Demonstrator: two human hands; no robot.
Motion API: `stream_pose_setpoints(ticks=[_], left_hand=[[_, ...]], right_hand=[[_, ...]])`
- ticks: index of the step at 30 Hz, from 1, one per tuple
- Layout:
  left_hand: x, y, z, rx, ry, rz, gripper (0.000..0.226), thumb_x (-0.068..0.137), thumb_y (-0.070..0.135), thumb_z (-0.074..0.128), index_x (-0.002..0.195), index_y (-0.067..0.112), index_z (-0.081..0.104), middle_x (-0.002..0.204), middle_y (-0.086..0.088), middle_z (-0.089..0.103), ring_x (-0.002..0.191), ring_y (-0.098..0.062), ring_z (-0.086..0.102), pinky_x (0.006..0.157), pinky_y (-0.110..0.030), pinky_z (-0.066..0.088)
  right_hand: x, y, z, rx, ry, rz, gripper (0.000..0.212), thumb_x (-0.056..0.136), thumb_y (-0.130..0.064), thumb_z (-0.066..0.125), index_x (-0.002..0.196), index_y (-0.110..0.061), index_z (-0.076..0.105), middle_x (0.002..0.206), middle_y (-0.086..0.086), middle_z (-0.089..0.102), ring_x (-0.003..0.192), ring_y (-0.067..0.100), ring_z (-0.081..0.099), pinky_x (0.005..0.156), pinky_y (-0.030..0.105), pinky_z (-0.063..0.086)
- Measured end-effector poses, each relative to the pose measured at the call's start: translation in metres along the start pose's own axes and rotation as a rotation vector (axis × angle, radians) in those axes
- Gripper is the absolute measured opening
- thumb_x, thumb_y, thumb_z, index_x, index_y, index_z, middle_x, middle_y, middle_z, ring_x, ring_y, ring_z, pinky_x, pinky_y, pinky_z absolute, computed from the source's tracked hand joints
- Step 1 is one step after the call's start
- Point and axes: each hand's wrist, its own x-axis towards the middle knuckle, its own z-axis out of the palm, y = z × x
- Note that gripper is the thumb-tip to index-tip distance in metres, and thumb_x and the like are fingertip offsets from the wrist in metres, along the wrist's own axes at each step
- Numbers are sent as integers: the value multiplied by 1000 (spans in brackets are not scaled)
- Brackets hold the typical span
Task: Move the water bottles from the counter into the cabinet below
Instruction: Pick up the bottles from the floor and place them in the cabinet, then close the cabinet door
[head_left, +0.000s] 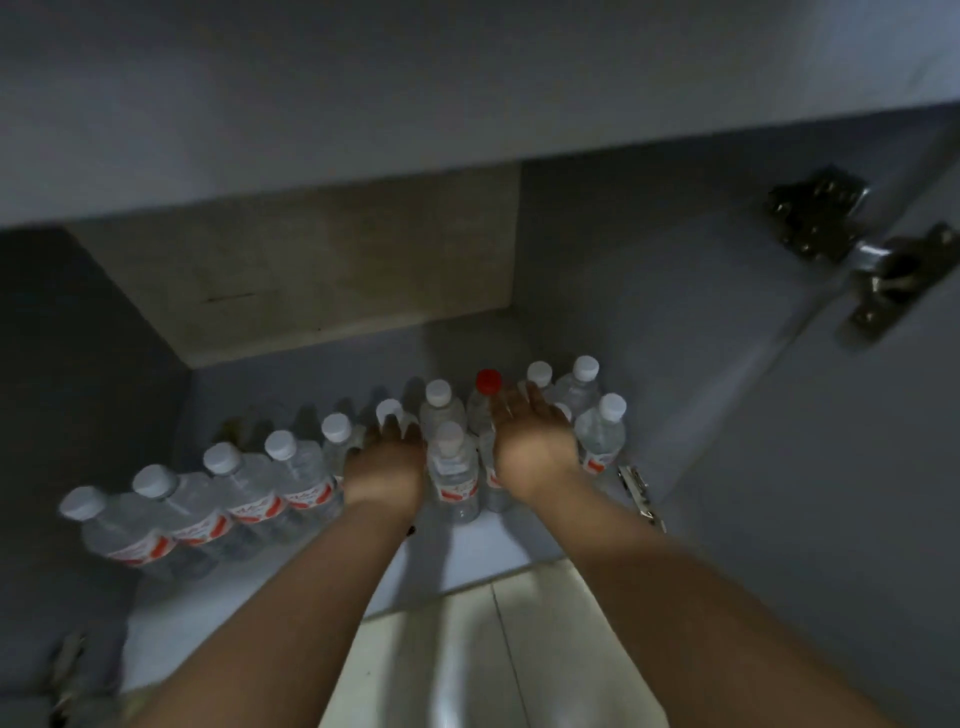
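I look into the open cabinet (291, 597) under the counter. Several clear water bottles (244, 493) with white caps and red labels stand in a row on its floor, running from front left to back right. One red-capped bottle (489, 382) stands among them. My left hand (387, 460) reaches in with its fingers curled around the neck of a white-capped bottle (388, 410). To the right of that hand, a single bottle (453, 470) stands between both hands. My right hand (535, 441) is open, with fingers spread over the bottles at the back right (597, 431).
The counter's underside (363, 104) hangs low over the opening. The cabinet door (831, 493) stands open at right, with metal hinges (852, 244) on it. Pale floor tiles (467, 665) lie in front of the cabinet. The cabinet's back wall (311, 280) is bare behind the row.
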Motion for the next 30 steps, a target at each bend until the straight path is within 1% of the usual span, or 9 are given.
stream_pose_setpoints(ticks=[2,3,6,9,16,21,24,27,30], left_hand=[[-27,-8,-22,112,53,0,62,57,18,86,113,2,65,127,-26,59,114,-40,61,79,-43,56],[-43,-11,-33,147,51,15,58,57,20,86,110,3,67,128,-26,59,117,-40,59,82,-45,55],[-89,-14,-56,118,-95,73,49,98,15,39,146,12,27,159,-10,15,147,-31,10,114,-45,26],[-137,-14,-96,133,-131,138,55,98,9,30,150,15,12,161,-8,4,148,-31,2,119,-46,15],[-241,14,-184,-133,-134,188,50,101,36,29,149,26,17,161,0,10,149,-25,5,120,-43,14],[-288,38,-234,-239,4,178,52,100,42,29,149,27,18,161,1,11,149,-24,2,122,-42,9],[-308,51,-241,-242,56,168,52,100,41,30,149,27,21,161,1,12,149,-24,0,122,-42,6],[-328,52,-229,-226,54,122,52,100,41,29,149,26,20,161,0,10,149,-25,-2,122,-44,3],[-351,38,-207,-216,23,48,52,100,41,28,149,27,18,161,0,6,149,-25,-6,122,-45,1]], right_hand=[[-17,-8,-30,-29,-59,33,49,75,-19,71,121,-6,62,137,16,53,128,33,50,97,42,47],[-28,-12,-42,-13,-133,26,44,84,-16,59,128,-6,55,145,14,43,135,33,39,106,44,37],[-63,-16,-89,-19,-241,76,44,90,-13,49,133,-7,47,147,13,37,139,32,28,115,46,22],[-104,-16,-137,5,-281,83,49,91,-12,48,139,-8,42,155,11,28,145,29,20,119,43,17],[-214,8,-242,17,-257,191,50,95,-20,42,144,-11,35,158,7,24,147,26,18,119,42,18],[-274,43,-312,-52,31,76,41,60,-23,65,96,-4,74,107,19,73,105,43,66,81,64,49],[-305,74,-320,-2,-6,100,57,68,-30,62,118,-3,65,130,28,58,122,52,50,91,65,43],[-330,88,-308,148,-273,164,68,90,-35,54,147,-7,29,157,27,6,146,44,3,117,50,22],[-342,85,-280,180,-205,-5,64,83,-37,54,130,7,52,142,44,28,130,64,23,98,62,39]])
